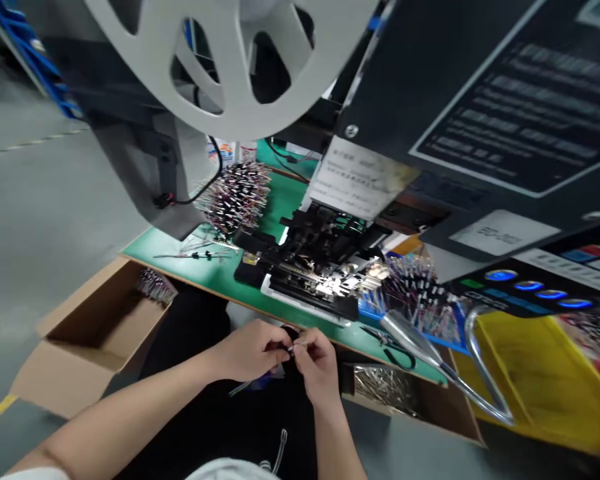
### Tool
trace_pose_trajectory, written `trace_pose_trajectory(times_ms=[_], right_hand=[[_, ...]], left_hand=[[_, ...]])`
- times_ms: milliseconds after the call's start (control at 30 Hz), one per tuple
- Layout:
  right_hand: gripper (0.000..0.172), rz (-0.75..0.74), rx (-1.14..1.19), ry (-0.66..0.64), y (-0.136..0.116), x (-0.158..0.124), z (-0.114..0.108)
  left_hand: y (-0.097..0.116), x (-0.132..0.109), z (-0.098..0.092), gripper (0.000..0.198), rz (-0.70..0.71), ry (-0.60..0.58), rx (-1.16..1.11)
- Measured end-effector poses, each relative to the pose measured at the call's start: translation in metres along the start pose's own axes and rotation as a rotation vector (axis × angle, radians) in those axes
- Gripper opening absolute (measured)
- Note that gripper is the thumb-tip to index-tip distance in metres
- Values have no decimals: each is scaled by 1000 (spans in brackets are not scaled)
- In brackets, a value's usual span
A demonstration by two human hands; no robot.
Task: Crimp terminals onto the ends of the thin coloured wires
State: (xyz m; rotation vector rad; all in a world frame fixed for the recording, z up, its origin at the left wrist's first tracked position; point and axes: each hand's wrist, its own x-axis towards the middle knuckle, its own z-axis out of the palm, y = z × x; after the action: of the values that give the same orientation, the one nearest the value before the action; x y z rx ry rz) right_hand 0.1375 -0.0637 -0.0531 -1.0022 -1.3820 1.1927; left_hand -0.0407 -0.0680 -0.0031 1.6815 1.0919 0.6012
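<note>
Left hand (254,352) and right hand (318,365) pinch one small part (291,349) — each grip closed to fingertips. Steady it lightly.

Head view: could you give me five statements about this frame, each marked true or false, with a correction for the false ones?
1. The left hand and right hand meet at a small piece between their fingertips. True.
2. The black-handled hand tool is in the right hand. False: the black-handled hand tool lies at the edge of the green tabletop.
3. Four buttons on the machine's panel glow blue. True.
4. The yellow bin is at the picture's left. False: the yellow bin is at the right.
5. The open cardboard box at the left contains a wire bundle. True.
</note>
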Motion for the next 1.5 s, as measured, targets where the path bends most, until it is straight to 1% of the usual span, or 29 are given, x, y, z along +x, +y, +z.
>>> trace_pose_trajectory(times_ms=[67,100,200,300,333,400,500,533,600,667,733,867,967,1133,1200,1267,1333,1400,1500], right_hand=[[23,27,16,-114,-11,3,-8],[23,35,19,-147,-17,5,-12],[25,17,9,-151,-31,12,-24],[26,-27,-20,-125,-41,21,-34],[24,-31,-31,-111,-43,24,-36],[15,-36,-49,-19,-44,30,-38],[17,-42,-87,182,-42,39,-34],[16,-33,-109,216,-41,42,-31],[20,1,-151,236,-38,46,-25],[22,27,-168,251,-35,51,-19],[22,8,-171,274,-34,55,-15],[18,-78,-214,339,-32,60,-11],[15,-73,-217,364,-31,60,-11],[21,-32,-153,353,-27,58,-13],[24,-34,-140,358,-27,57,-14],[25,-58,-159,362,-28,58,-14],[16,-84,-176,358,-30,59,-15],[8,-104,-202,352,-33,60,-16],[14,-160,-321,328,-36,61,-19]], left_hand=[[9,7,-9,20,-27,-109,-31],[14,13,-13,20,-25,-144,-25],[30,32,-22,19,30,-210,23],[40,53,-22,24,66,-256,-15],[40,58,-20,25,72,-251,-66],[38,67,-13,27,70,-198,-227],[29,73,-1,25,48,-83,-494],[26,74,2,23,46,-51,-554],[19,74,6,21,44,-5,-636],[14,74,8,20,34,23,-668],[10,74,8,19,30,43,-655],[6,75,8,18,72,92,-555],[4,76,8,19,78,124,-496],[6,77,8,21,34,52,-722],[7,76,7,18,56,61,-656],[8,75,6,14,111,95,-486],[8,74,5,13,167,135,-308],[7,74,5,12,197,165,-178],[5,74,6,13,206,183,-80]])
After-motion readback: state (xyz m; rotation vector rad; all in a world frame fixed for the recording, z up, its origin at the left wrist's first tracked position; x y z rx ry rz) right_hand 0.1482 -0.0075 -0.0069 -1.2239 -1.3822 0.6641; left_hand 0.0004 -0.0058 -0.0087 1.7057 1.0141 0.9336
